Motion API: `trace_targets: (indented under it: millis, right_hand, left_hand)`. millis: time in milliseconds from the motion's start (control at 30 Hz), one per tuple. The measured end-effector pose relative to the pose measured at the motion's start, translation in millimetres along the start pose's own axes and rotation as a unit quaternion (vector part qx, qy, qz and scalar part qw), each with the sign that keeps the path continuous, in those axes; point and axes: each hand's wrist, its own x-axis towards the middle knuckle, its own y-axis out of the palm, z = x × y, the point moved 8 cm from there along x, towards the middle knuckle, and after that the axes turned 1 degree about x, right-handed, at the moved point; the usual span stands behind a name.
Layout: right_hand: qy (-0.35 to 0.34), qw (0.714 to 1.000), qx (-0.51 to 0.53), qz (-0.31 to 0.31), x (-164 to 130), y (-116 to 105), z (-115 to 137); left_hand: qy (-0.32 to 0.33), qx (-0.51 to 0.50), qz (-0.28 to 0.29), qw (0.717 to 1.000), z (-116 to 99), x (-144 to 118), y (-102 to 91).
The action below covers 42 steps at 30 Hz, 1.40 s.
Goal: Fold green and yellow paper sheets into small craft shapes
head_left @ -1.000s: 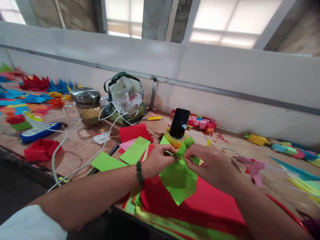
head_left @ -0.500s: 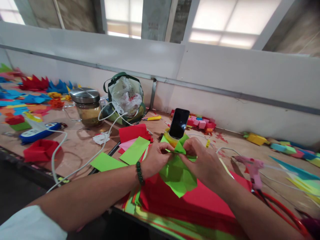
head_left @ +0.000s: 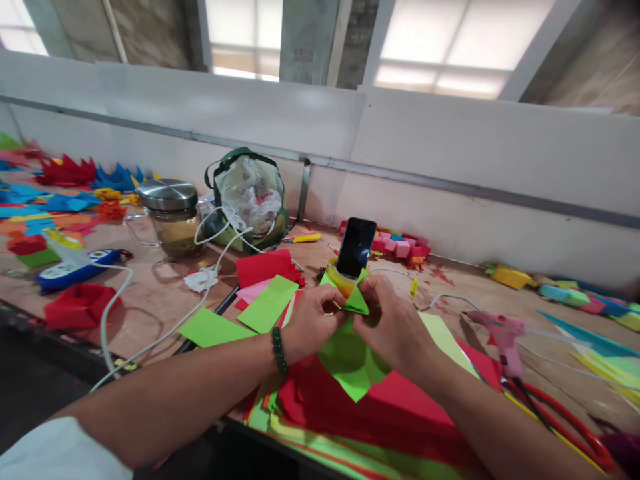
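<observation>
Since we've got the green paper (head_left: 350, 357) pinched at its folded top corner between left hand (head_left: 311, 320) and right hand (head_left: 393, 327) above the red sheets (head_left: 400, 407), it's light, floppy, creases easily, so we grip by edges.

Bright daylight from overhead windows, blown-out glare, wide-angle edge distortion, soft shadows

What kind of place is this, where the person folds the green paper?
Most likely a paper-craft workbench in a workshop. Both hands, left hand and right hand, fold a green paper above stacked red sheets. A pink glue gun lies nearby, and folded paper shapes line the bench.
</observation>
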Motion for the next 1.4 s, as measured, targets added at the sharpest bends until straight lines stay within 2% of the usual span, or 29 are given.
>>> trace_targets:
  millis: [233, 567, 767, 967, 1233, 1400]
  right_hand:
    - [-0.006, 0.999, -0.045, -0.002, 0, 4, 0]
    - [-0.084, 0.995, -0.043, -0.045, -3, 1, 6]
    - [-0.112, 0.991, -0.051, -0.043, -5, 3, 8]
    - [-0.082, 0.996, -0.015, -0.026, -2, 1, 6]
    - [-0.086, 0.996, 0.003, -0.035, -5, -6, 9]
    - [-0.080, 0.996, 0.017, -0.037, -6, -17, 12]
  left_hand:
    - [-0.011, 0.039, 0.013, 0.999, -5, 0, 1.7]
    - [-0.086, -0.098, 0.043, 0.991, 18, 1, 10.7]
    - [-0.065, -0.113, 0.109, 0.986, 5, 0, 19.3]
    - [-0.097, -0.121, 0.081, 0.985, 10, 0, 16.1]
    - [-0.087, -0.101, 0.080, 0.988, 12, 0, 14.6]
    - [-0.112, -0.126, 0.084, 0.982, 19, -1, 16.0]
